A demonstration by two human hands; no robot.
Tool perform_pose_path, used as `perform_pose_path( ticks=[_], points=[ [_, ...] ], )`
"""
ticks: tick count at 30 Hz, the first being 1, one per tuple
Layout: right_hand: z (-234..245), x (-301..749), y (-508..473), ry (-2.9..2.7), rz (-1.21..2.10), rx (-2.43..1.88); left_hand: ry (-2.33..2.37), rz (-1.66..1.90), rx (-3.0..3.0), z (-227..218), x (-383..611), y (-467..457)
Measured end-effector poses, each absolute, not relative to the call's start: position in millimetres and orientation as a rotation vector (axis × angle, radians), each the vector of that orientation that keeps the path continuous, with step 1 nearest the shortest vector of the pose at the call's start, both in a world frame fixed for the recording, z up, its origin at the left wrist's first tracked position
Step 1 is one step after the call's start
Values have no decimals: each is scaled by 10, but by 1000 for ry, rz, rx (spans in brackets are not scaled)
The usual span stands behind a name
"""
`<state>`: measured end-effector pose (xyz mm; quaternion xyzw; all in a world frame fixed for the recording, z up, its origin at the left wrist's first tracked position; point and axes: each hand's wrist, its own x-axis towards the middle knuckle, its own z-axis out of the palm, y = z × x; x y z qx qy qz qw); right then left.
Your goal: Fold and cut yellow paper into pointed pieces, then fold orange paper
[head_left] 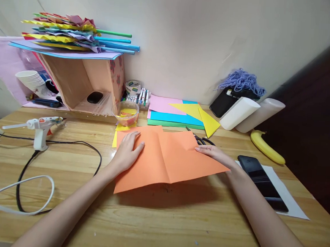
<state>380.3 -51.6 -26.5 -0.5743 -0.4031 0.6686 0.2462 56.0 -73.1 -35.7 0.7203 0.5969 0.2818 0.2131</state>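
A sheet of orange paper (179, 159) with a crease down its middle is spread in front of me, its near edge raised above the table. My left hand (127, 151) lies over its left part, thumb apart from the fingers. At the right edge, my right hand (212, 153) pinches the sheet, thumb on top and the other fingers hidden beneath. Behind the paper, a pair of black scissors (200, 140) shows in part. Yellow paper pieces (124, 127) lie by the sheet's far left corner, under a clear plastic bowl (137, 115).
At left are a hot glue gun (41, 129) with its cord and a white cable (51, 190). A box (117, 74) carries paper flowers (66, 32). Coloured sheets (176, 118), white rolls (240, 113), a banana (266, 147) and a phone (263, 182) sit behind and right.
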Motion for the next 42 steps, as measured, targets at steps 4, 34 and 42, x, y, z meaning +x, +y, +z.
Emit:
perform_pose_path(
  ticks=[4,34,42],
  points=[
    [-330,3655,-602,-1133,1895,-1491,1636,755,2036,-317,518,-698],
    [-387,3444,-660,-1647,1508,-1645,1613,389,2663,-526,642,-666],
    [-286,3407,-710,-1599,1501,-1662,1606,402,2651,-534,639,-672]
  ],
)
